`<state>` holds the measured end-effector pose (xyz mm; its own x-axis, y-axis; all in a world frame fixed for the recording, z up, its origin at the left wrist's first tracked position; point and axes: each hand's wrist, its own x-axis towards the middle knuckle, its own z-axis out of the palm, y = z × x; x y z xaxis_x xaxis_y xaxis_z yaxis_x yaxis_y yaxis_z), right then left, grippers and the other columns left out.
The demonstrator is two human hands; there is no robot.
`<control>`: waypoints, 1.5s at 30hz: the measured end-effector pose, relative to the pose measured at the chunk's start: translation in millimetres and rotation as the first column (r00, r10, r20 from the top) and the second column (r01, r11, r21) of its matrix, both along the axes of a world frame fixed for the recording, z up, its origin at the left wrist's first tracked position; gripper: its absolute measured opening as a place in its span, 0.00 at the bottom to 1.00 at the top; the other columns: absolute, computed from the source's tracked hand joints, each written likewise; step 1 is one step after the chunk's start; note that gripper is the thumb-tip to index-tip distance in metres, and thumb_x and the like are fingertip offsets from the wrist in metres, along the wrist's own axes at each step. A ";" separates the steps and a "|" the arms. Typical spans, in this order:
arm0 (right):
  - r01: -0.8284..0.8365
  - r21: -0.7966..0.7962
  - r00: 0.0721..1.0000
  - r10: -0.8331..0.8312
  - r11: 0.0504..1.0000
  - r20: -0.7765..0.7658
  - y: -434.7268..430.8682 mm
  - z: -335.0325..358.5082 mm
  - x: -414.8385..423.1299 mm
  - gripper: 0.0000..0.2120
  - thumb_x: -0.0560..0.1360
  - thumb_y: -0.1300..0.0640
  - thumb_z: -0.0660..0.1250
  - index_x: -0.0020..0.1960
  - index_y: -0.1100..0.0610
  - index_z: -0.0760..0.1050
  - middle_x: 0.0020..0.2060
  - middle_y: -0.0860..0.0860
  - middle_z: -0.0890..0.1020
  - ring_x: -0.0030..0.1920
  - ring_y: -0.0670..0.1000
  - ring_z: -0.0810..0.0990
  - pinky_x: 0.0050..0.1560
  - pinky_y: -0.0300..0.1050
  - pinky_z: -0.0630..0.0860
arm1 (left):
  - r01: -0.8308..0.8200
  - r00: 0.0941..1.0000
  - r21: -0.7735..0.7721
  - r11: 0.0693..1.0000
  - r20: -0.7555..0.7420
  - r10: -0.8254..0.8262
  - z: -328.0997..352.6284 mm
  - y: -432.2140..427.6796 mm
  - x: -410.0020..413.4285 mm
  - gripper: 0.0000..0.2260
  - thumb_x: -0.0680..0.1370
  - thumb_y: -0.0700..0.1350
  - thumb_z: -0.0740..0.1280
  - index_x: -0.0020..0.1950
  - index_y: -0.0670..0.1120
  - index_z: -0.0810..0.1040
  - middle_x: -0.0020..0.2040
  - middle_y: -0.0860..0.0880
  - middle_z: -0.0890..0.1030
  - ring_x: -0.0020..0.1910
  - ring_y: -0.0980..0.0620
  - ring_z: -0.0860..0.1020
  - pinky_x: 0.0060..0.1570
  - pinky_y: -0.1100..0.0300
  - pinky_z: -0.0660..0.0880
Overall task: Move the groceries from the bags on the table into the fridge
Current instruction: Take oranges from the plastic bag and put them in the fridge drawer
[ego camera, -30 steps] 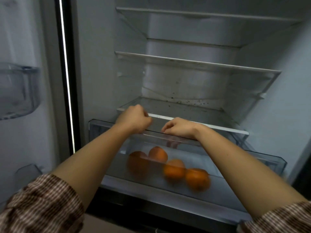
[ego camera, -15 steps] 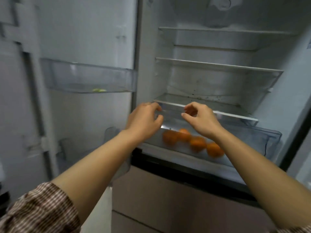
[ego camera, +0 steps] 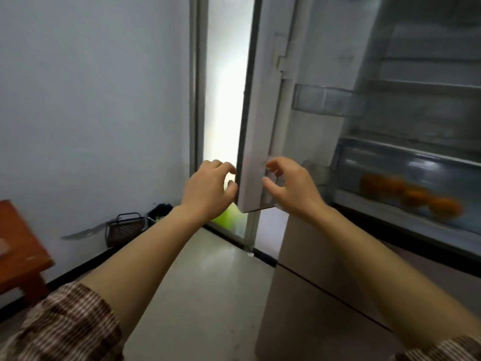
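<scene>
Out in front of us, both hands hang empty beside the edge of the open fridge door [ego camera: 256, 142]. Our left hand [ego camera: 209, 190] is loosely curled, fingers half open, on the outer side of the door edge; our right hand [ego camera: 290, 187] is the same on the inner side, its fingertips [ego camera: 270, 166] just at the door's lip — whether they touch it we cannot tell. Neither holds anything.

We judge the hands are bare because we are heading for more groceries, and the door stands wide so we need not reopen it. To the right, the fridge [ego camera: 416, 157] shows its oranges [ego camera: 413, 195] lying together in the clear drawer [ego camera: 369, 162] — blurred, but plainly stowed low, where loose round fruit cannot roll out. At far left, a corner of the wooden worktop [ego camera: 18, 246] shows; the bags are out of view.
</scene>
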<state>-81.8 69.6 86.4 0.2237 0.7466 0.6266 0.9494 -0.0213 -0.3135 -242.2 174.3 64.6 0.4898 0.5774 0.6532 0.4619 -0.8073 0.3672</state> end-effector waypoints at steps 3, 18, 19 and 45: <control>-0.102 -0.028 0.995 0.101 0.994 -0.017 42.4 -14.0 -60.3 0.16 0.75 0.53 0.67 0.61 0.56 0.74 0.54 0.51 0.78 0.52 0.48 0.75 0.53 0.47 0.74 | -0.128 0.990 -0.069 0.989 -0.069 0.124 -14.8 27.9 -62.0 0.14 0.77 0.46 0.63 0.62 0.48 0.75 0.60 0.47 0.76 0.62 0.47 0.70 0.52 0.54 0.69; -0.412 -0.387 0.902 0.430 0.825 -0.044 331.6 -132.1 -323.9 0.22 0.75 0.48 0.65 0.67 0.54 0.69 0.62 0.52 0.75 0.61 0.55 0.72 0.61 0.54 0.71 | -0.602 0.782 -0.198 0.773 -0.339 0.523 -118.9 237.5 -362.8 0.16 0.76 0.45 0.62 0.62 0.47 0.76 0.62 0.45 0.77 0.61 0.45 0.73 0.58 0.51 0.71; -0.417 -0.422 0.898 0.436 0.805 -0.056 349.3 -139.6 -340.2 0.22 0.75 0.48 0.64 0.67 0.54 0.68 0.61 0.52 0.75 0.61 0.54 0.72 0.61 0.54 0.71 | -0.619 0.768 -0.200 0.759 -0.357 0.532 -124.5 250.7 -380.9 0.15 0.75 0.45 0.62 0.61 0.47 0.77 0.60 0.45 0.78 0.59 0.44 0.74 0.58 0.52 0.71; -0.393 -0.785 0.746 0.665 0.478 0.032 618.1 -304.7 -661.8 0.20 0.79 0.50 0.57 0.69 0.54 0.69 0.69 0.50 0.70 0.72 0.54 0.61 0.70 0.58 0.53 | -0.659 0.569 -0.178 0.731 -0.753 0.330 -282.4 536.6 -660.3 0.16 0.78 0.44 0.59 0.66 0.49 0.71 0.67 0.49 0.71 0.72 0.46 0.59 0.71 0.41 0.52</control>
